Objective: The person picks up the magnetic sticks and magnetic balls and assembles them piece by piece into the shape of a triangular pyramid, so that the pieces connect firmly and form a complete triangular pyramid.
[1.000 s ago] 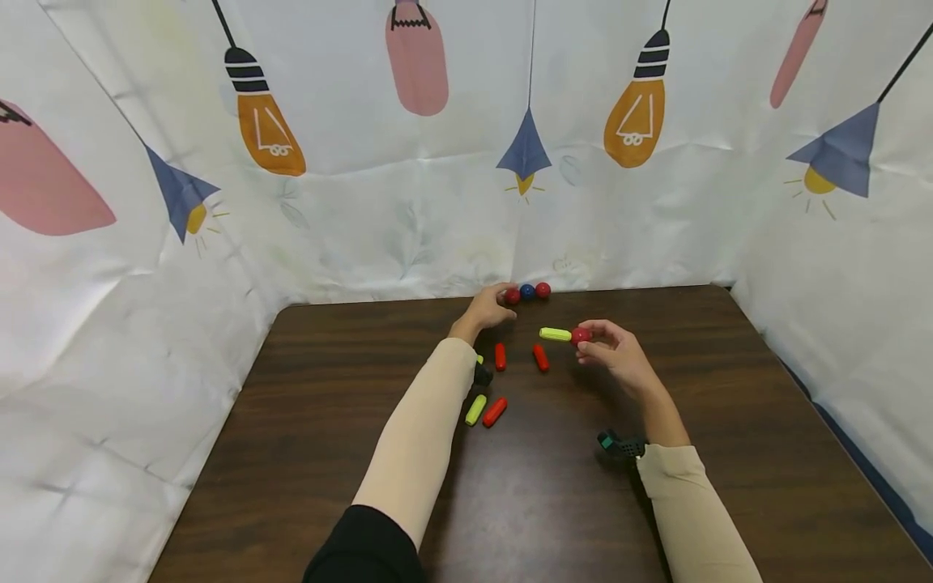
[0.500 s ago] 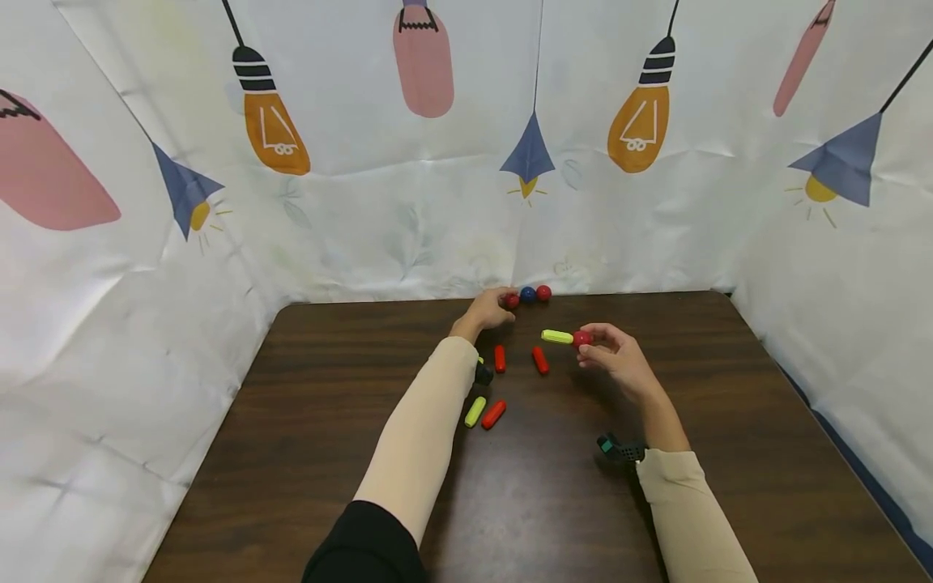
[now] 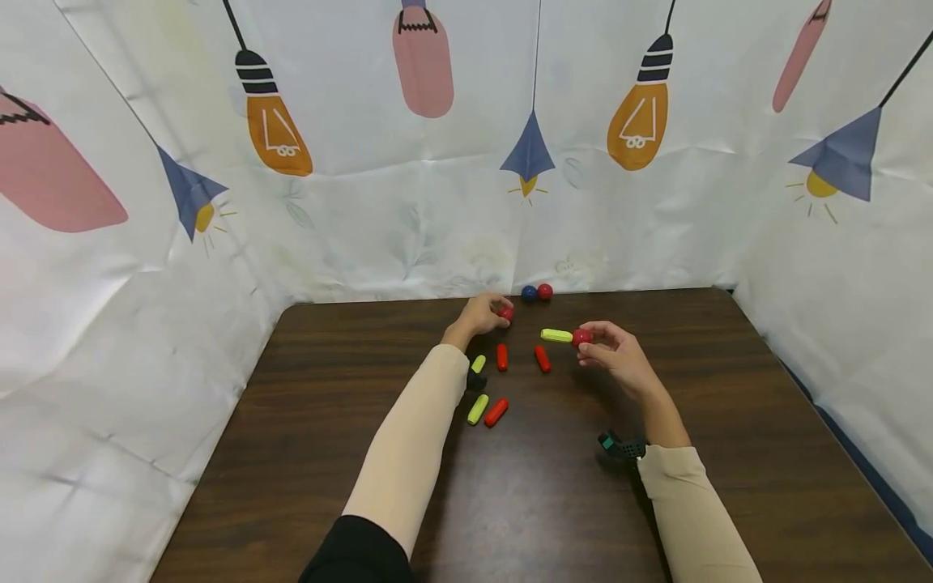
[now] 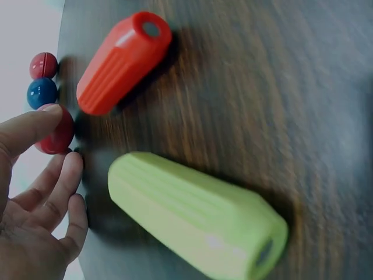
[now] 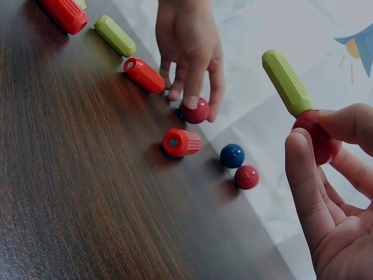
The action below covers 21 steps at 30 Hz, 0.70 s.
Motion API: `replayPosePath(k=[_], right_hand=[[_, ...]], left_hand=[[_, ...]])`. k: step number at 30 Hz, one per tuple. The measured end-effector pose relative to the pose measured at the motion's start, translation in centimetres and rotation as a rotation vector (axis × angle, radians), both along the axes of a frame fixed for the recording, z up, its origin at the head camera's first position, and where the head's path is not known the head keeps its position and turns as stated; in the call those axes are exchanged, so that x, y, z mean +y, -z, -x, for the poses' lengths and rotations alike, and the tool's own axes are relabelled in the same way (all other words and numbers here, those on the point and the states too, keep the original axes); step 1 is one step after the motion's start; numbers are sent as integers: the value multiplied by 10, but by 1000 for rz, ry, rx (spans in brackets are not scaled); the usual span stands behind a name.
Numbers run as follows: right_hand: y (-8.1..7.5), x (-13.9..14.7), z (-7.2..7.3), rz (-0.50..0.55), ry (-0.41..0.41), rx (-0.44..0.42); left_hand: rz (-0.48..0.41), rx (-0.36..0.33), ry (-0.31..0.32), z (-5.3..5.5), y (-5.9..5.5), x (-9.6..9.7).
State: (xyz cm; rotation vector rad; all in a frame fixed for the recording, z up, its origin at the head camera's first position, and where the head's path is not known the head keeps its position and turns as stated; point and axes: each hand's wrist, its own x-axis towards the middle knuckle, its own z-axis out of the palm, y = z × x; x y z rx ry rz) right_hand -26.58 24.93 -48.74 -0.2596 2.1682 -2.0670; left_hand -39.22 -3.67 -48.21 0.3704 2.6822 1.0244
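Note:
Near the table's back edge my left hand (image 3: 477, 317) pinches a red ball (image 4: 57, 132) between thumb and fingers. My right hand (image 3: 619, 356) holds another red ball (image 5: 317, 136) in the air, its thumb and fingertips round it. Attached to that ball is a yellow-green ribbed rod (image 5: 287, 82), which points left in the head view. A red rod (image 3: 502, 357) lies just in front of my left hand, and a second red rod (image 3: 543, 359) lies between the hands. In the left wrist view a yellow-green rod (image 4: 195, 213) lies close below the left hand.
A blue ball (image 3: 529, 292) and a red ball (image 3: 544, 291) sit side by side at the back edge, against the patterned curtain (image 3: 437, 219). Beside my left forearm lie a yellow-green rod (image 3: 477, 410) and a red rod (image 3: 496, 413) on the brown table (image 3: 539, 502).
My left hand has drawn one red ball away from the blue ball, toward me and slightly left. The right hand keeps its place with the ball and rod.

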Motion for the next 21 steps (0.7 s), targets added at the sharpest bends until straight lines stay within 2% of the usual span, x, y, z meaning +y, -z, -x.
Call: replayPosePath(k=[6, 13, 21], right_hand=[[0, -1, 0, 3, -3, 9], [2, -2, 0, 11, -6, 21], [3, -4, 0, 16, -14, 20]], left_hand=[[-18, -3, 20, -6, 1, -11], [-151, 20, 39, -17, 4, -24], [-286, 82, 72, -42, -3, -40]])
